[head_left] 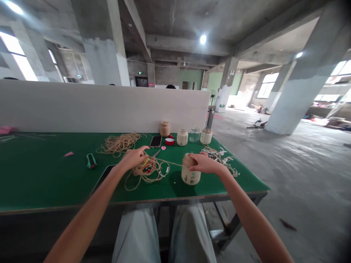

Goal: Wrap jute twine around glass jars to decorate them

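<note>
My right hand (205, 163) grips the top of a jar (191, 176) with a pale covering and twine wound around its neck. The jar stands upright near the table's front edge. From its neck a strand of twine (170, 162) runs almost straight leftward to my left hand (135, 157), whose fingers are closed on it. Below and beside that hand lies a loose tangle of twine (148, 173), with scissors (156, 153) partly showing behind it. Some red and yellow parts within the tangle are mostly covered.
On the green table (55, 182), behind my hands, are a twine coil (120, 142), a phone (155, 141), red tape (169, 141), a twine spool (165, 129) and several jars (195, 135). Scraps (219, 155) lie rightward. A green-handled tool (91, 161) sits left. A white partition (104, 109) stands behind.
</note>
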Demonstrator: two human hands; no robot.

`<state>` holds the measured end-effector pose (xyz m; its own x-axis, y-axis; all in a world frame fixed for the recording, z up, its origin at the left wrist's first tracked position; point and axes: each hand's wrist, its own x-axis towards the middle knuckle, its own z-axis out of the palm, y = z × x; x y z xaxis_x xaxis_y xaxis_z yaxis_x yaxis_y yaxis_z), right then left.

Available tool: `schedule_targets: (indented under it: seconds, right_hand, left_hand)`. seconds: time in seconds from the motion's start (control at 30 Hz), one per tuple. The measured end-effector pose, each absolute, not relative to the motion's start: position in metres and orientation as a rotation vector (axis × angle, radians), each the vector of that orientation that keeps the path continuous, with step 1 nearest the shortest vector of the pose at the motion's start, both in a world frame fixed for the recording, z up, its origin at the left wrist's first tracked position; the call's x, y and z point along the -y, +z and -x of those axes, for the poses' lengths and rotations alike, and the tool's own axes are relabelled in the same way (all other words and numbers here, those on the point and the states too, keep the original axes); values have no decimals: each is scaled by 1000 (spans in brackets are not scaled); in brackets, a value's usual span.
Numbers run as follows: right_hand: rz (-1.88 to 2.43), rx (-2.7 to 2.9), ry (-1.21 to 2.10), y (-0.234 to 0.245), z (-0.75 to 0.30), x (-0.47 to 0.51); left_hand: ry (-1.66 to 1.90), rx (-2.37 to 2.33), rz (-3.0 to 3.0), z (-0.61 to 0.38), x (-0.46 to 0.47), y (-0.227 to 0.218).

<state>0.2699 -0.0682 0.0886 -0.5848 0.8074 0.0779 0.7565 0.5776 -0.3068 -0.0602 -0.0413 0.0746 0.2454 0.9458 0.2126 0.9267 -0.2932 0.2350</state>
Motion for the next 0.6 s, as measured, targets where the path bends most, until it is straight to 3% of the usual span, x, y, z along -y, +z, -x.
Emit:
schedule_targets:
  seconds: [0.4,0.6]
  right_hand:
    - [1371,2572,322,88,-284,69]
    - [1374,2554,359,86,-293,68]
  left_hand:
    - [985,-2203,-2174,91,-15,119]
    - [596,-2157,-2287,99,-10,90]
